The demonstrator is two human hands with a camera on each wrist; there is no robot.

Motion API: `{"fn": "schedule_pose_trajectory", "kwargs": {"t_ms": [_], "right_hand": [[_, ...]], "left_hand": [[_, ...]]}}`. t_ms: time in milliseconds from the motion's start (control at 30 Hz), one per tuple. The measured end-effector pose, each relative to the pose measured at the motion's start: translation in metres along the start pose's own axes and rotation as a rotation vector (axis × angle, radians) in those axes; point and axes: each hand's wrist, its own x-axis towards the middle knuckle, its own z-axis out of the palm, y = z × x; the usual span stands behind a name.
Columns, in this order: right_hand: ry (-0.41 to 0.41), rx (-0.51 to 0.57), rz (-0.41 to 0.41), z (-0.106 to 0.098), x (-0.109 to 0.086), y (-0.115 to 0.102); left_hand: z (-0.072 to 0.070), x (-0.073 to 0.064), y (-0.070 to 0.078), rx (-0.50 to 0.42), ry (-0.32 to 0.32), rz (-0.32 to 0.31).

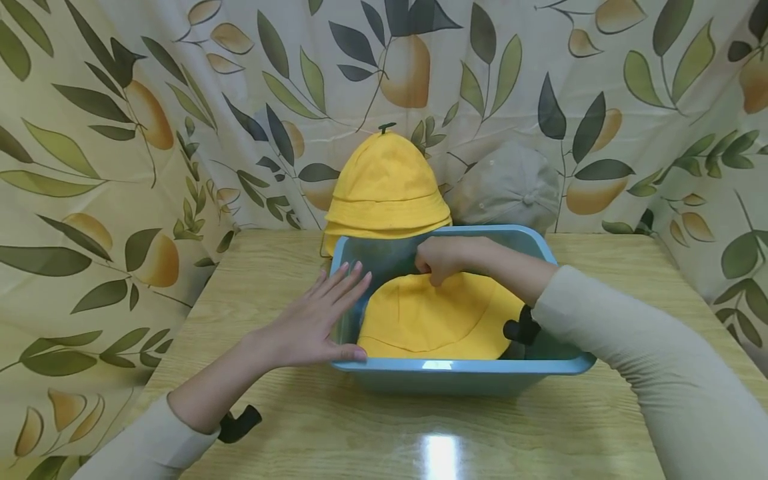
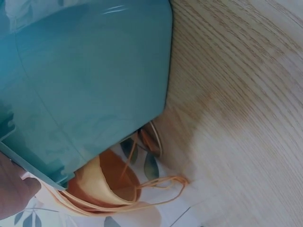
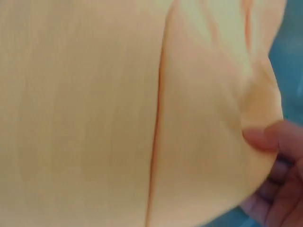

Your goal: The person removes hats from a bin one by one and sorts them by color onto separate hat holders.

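Observation:
A yellow bucket hat lies inside a blue plastic basin. My right hand reaches into the basin and pinches the hat's far edge. In the right wrist view the thumb presses on the yellow cloth, with the other fingers behind it. My left hand rests on the basin's left rim, its fingers straight and spread, the thumb on the near left corner. The left wrist view shows that hand by the rim, beside the basin's outer wall.
Behind the basin stand stacked yellow hats, the top one with a small green stem. A pale grey cap sits to their right. The wooden table meets a leaf-and-fruit patterned cloth at the back and sides.

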Motion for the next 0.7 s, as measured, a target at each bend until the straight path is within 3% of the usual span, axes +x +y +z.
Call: {"fn": "schedule_pose_trajectory", "kwargs": {"t_ms": [367, 700], "right_hand": [[0.006, 0.126, -0.11, -0.024, -0.023, 0.008], [0.189, 0.174, -0.077, -0.041, -0.059, 0.015]], "left_hand": [[0.0, 0.001, 0.0, -0.013, -0.02, -0.013], [0.001, 0.002, 0.0, -0.011, 0.004, -0.024]]}}
